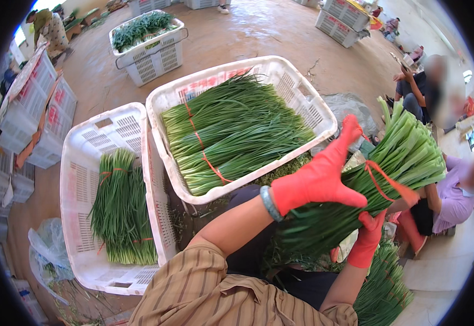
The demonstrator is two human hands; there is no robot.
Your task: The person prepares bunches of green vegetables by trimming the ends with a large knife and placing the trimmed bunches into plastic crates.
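My left hand [322, 175], in a red rubber glove, is spread over the upper side of a thick bundle of Chinese chives [404, 150], thumb and fingers apart. Below the bundle, my right hand [369, 236], also red-gloved, grips it from underneath. An orange tie [377, 179] goes around the bundle near its pale stem ends, which point up and right; the leaves trail down and left. Tied chives [232, 126] lie in rows in a white plastic crate [241, 189] ahead. Another white crate [110, 285] at left holds more tied bundles [118, 203].
More chives [383, 285] lie at lower right. A crate of leafy greens [151, 61] stands farther ahead, stacked crates [33, 114] at left. A seated person in lilac [455, 199] is close at right, a person in dark clothes [420, 93] beyond. Plastic sheeting [53, 244] lies at left.
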